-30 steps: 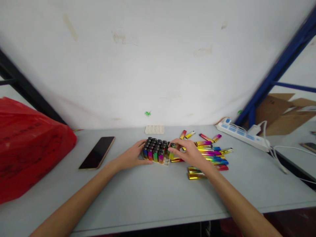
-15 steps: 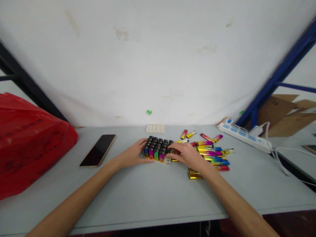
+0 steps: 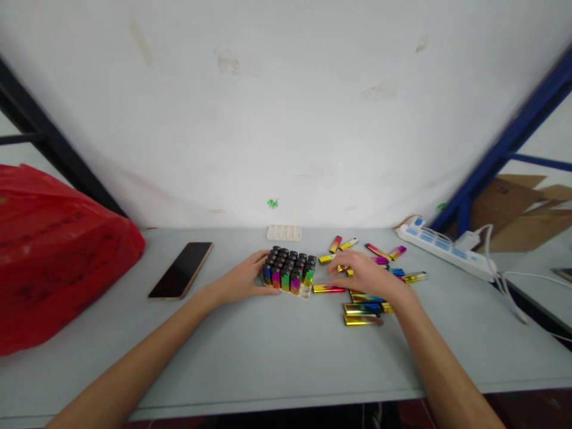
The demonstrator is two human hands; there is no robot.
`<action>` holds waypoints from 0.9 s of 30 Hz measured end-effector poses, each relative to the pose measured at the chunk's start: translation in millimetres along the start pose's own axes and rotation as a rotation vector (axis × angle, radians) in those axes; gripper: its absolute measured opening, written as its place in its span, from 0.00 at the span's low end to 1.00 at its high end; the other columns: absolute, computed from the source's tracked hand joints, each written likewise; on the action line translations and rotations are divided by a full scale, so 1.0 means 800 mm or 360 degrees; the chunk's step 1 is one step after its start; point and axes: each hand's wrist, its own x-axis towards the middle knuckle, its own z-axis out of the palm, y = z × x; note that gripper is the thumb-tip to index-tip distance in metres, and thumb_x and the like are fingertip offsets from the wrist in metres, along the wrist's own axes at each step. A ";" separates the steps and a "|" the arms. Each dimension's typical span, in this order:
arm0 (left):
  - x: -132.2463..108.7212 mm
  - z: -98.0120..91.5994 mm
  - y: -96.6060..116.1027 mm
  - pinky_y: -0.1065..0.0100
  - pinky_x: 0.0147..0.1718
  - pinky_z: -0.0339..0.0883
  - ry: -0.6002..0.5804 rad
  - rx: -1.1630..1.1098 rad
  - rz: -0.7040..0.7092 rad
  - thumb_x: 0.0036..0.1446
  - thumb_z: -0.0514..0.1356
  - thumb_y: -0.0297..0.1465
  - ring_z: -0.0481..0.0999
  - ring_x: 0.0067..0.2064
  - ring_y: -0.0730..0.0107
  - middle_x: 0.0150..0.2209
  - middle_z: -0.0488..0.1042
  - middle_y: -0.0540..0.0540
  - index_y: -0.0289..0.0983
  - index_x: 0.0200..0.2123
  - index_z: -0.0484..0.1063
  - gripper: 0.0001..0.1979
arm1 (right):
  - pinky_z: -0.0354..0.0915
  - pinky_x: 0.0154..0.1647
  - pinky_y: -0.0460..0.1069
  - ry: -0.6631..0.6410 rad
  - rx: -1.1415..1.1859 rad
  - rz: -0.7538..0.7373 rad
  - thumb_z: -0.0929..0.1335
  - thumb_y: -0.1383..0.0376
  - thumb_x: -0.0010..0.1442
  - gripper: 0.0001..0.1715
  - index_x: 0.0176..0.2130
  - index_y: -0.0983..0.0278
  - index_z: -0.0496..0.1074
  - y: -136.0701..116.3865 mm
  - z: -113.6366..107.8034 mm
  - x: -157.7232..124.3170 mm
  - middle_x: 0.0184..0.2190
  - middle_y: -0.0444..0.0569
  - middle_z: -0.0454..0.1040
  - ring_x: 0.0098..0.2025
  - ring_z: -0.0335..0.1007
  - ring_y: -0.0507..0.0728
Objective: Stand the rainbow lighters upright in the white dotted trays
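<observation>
Cigarette lighters (image 3: 286, 275) with black tops stand upright in a tight block in a pale, clear tray (image 3: 306, 292). My left hand (image 3: 245, 279) is wrapped round the block's left end, thumb along the front and fingers behind. Over the loose lighters on the right is my right hand (image 3: 364, 274), its thumb and fingers apart, with no lighter visible between them. A red and gold lighter (image 3: 329, 289) lies flat between that hand and the tray. Below the hand lie more shiny lighters (image 3: 364, 308), partly covered by it.
A phone (image 3: 181, 271) lies left of my left hand, beside a red plastic bag (image 3: 67, 256). An unfilled pale tray (image 3: 284, 232) rests by the wall. At the right are a white power strip (image 3: 447, 249) with cables and a cardboard box (image 3: 513, 208).
My right hand has moved right, from the tray's right end to the loose lighters. A lighter now shows upright at the tray's front right. My left hand keeps its hold.
</observation>
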 end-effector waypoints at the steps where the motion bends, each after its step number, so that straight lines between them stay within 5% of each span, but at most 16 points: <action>1: 0.000 0.000 0.001 0.34 0.89 0.67 0.0001 0.0004 -0.0002 0.67 0.81 0.66 0.74 0.86 0.28 0.86 0.73 0.32 0.43 0.82 0.79 0.52 | 0.76 0.63 0.59 -0.0051 -0.0067 0.0009 0.87 0.54 0.73 0.12 0.46 0.57 0.90 -0.001 0.001 0.000 0.50 0.54 0.90 0.57 0.85 0.69; 6: -0.003 -0.001 0.004 0.37 0.89 0.67 0.0027 -0.0004 0.0026 0.68 0.81 0.63 0.75 0.85 0.31 0.86 0.74 0.34 0.45 0.83 0.79 0.51 | 0.75 0.70 0.62 -0.0248 -0.0230 0.0129 0.87 0.63 0.71 0.08 0.47 0.59 0.90 -0.008 0.012 0.003 0.54 0.56 0.87 0.64 0.82 0.72; 11: -0.002 -0.002 0.003 0.37 0.89 0.65 0.0013 -0.0004 0.0013 0.68 0.81 0.64 0.74 0.86 0.32 0.86 0.74 0.32 0.43 0.82 0.78 0.51 | 0.78 0.61 0.58 -0.0192 -0.0085 0.0173 0.81 0.66 0.75 0.06 0.49 0.59 0.84 -0.011 0.013 0.002 0.52 0.54 0.88 0.56 0.86 0.68; 15: -0.001 -0.002 0.006 0.36 0.89 0.67 0.0041 -0.0004 0.0069 0.69 0.80 0.64 0.76 0.84 0.30 0.84 0.76 0.30 0.41 0.80 0.79 0.49 | 0.78 0.54 0.57 -0.0046 0.0207 0.0054 0.81 0.59 0.77 0.08 0.48 0.57 0.82 -0.014 0.006 0.000 0.48 0.50 0.90 0.50 0.86 0.65; 21: 0.000 0.002 0.012 0.35 0.86 0.71 0.0122 -0.0019 0.0116 0.69 0.81 0.62 0.79 0.81 0.32 0.79 0.79 0.32 0.44 0.80 0.79 0.47 | 0.79 0.46 0.56 0.0194 0.0694 0.0004 0.85 0.37 0.70 0.30 0.48 0.58 0.87 -0.015 0.008 0.008 0.46 0.52 0.90 0.45 0.85 0.63; 27: 0.002 0.010 0.010 0.35 0.86 0.72 0.0219 0.0021 0.0065 0.69 0.81 0.63 0.78 0.81 0.30 0.80 0.77 0.31 0.43 0.82 0.76 0.50 | 0.75 0.41 0.52 0.0570 0.1294 0.0270 0.91 0.36 0.57 0.37 0.49 0.58 0.87 -0.015 0.027 0.024 0.44 0.50 0.88 0.42 0.81 0.59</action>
